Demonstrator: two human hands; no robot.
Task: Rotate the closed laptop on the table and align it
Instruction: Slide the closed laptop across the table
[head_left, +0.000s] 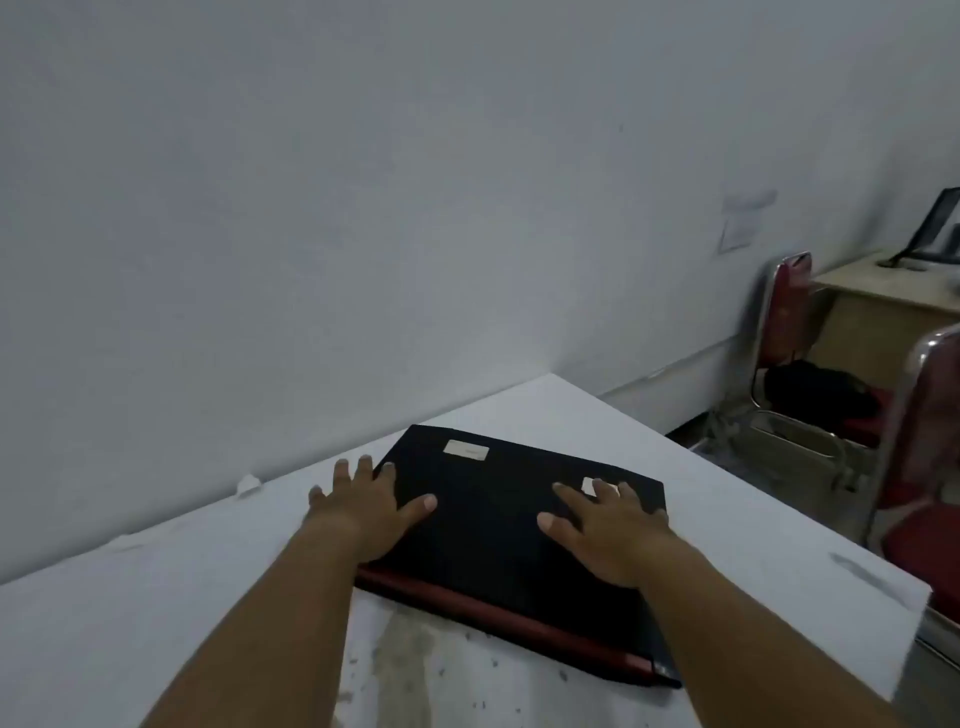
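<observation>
Hands: I press my left hand (366, 506) and right hand (608, 530), spread flat, on the laptop (498, 525) | Technique: pivot with even pressure, squaring its edge to the table (156, 597).

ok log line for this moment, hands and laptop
left hand: flat on lid | right hand: flat on lid | closed black red-trimmed laptop: askew on white table

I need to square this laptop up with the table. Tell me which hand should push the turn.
Probably the left hand: it straddles the laptop at its side edge, fingers over the rim, so it can lever the corner. The right hand lies flat on the lid, likelier a pivot.
</observation>
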